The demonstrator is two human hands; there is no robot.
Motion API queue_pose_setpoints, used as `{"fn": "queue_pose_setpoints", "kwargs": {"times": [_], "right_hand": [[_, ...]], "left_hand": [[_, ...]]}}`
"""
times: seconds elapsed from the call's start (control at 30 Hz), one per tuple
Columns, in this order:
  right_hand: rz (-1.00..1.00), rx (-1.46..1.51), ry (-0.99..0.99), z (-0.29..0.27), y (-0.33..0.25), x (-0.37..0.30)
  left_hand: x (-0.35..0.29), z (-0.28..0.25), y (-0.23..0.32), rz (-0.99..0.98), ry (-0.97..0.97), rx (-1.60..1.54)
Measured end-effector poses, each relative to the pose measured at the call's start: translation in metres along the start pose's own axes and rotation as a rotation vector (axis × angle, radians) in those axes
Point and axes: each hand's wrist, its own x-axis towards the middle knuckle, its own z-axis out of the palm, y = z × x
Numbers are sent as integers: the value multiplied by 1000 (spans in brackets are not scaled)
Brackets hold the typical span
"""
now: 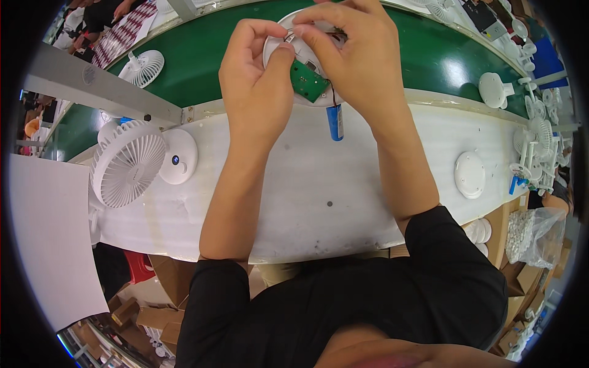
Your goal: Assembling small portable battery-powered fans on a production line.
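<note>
Round white housing (299,48) lies beneath and between the two hands, its inner side up, with a green circuit board (308,81) at the left thumb's near side. Left hand (257,80): thumb and forefinger bent toward each other at the housing's left part. Right hand (359,55): thumb and forefinger brought close together just beside the left fingertips, near thin wires (333,95); cannot tell whether either pinch has closed on a wire, as the fingers cover the contact. Blue cylindrical battery (335,124) sticks out beyond the housing's near edge, below the right hand and apart from its fingers. Handling, estimated: housing light, stiff, smooth, perhaps a little slippery; best held by the rim, palms clear of the board. Board rigid but fragile; edges only. Wires limp, their joints probably the weakest point; pinch the insulation lightly, no tugging. Battery likely the heaviest part; support its body so that it does not drag on the leads. Round white cover (470,175) rests well apart, nearer the body and rightward of the right hand.
</note>
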Motion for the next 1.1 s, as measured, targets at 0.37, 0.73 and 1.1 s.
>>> {"fn": "queue_pose_setpoints", "kwargs": {"times": [0.37, 0.73, 1.1], "right_hand": [[-59, -27, -48, -8, 30, 12], [383, 431, -463, -60, 59, 5], [405, 444, -620, -87, 44, 7]], "left_hand": [[12, -18, 14, -40, -334, 185], [15, -16, -2, -148, 169, 62], [11, -7, 1, -146, 141, 140]]}}
